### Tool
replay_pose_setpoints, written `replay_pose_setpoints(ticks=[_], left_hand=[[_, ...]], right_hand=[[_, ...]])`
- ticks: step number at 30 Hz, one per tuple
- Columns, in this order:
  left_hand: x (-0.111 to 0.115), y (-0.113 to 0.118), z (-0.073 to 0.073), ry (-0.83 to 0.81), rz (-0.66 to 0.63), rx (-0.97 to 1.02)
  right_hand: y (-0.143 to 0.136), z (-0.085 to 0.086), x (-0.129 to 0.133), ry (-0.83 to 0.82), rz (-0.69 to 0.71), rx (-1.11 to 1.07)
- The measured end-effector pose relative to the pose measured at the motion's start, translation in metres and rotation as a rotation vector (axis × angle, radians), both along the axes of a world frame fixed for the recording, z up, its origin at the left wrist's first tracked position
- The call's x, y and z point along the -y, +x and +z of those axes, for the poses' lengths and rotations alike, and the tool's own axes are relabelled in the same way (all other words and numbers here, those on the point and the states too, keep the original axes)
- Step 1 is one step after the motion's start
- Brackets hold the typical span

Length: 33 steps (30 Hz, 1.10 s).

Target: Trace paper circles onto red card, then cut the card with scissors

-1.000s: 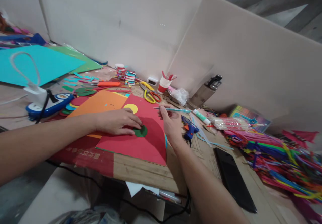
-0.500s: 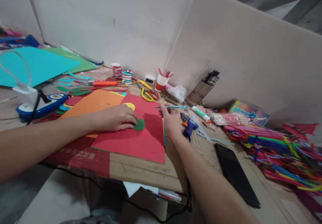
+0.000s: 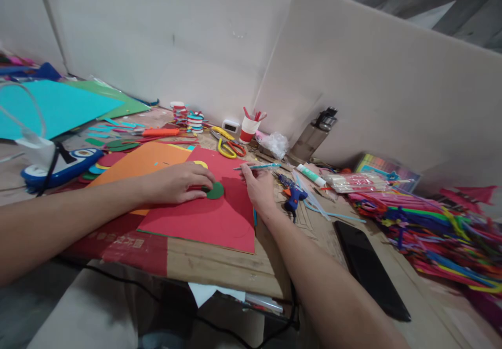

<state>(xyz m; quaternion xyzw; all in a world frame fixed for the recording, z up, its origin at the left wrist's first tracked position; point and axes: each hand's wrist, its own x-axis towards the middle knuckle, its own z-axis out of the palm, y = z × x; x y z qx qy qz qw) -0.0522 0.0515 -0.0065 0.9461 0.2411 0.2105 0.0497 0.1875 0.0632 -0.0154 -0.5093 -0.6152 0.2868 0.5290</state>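
Note:
My left hand [image 3: 182, 182] lies on the red paper [image 3: 231, 223], fingers spread, thumb and fingertips at the left edge of a green paper circle [image 3: 215, 190]. Just behind those fingers a yellow circle [image 3: 201, 164] shows in part. Over the right side of the red sheet, my right hand [image 3: 257, 184] is closed on a light-blue pen [image 3: 266, 166], whose tip points left. Orange paper [image 3: 137, 166] sticks out from under the left forearm and the red sheet.
A blue glue gun [image 3: 294, 197], glue stick [image 3: 311, 175] and black phone [image 3: 371, 270] lie to the right, pipe cleaners [image 3: 419, 228] beyond. Scissors [image 3: 227, 147], a cup [image 3: 249, 129] and a bottle [image 3: 314, 137] are behind. Cut circles [image 3: 113, 158] lie left.
My right hand and the pen have moved left, further over the red paper. My left hand's fingers have shifted slightly at the green circle. The view has moved a little.

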Motion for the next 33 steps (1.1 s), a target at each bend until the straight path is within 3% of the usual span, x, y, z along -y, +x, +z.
replay_pose_setpoints(ticks=[6, 12, 20, 25, 33], left_hand=[[0.004, 0.002, 0.0, -0.04, -0.068, -0.066], [0.004, 0.002, 0.004, -0.128, -0.039, -0.144], [0.001, -0.001, 0.003, -0.175, 0.007, -0.119], [0.002, 0.0, -0.002, -0.095, -0.045, -0.071], [0.007, -0.002, -0.002, -0.099, 0.031, -0.117]], right_hand=[[0.002, -0.001, 0.0, -0.002, 0.0, 0.028], [0.002, -0.001, 0.0, -0.012, 0.004, -0.024], [0.003, 0.015, 0.011, 0.014, 0.047, -0.103], [0.004, 0.02, 0.018, -0.025, 0.132, 0.03], [0.002, 0.014, 0.022, -0.105, 0.127, 0.157]])
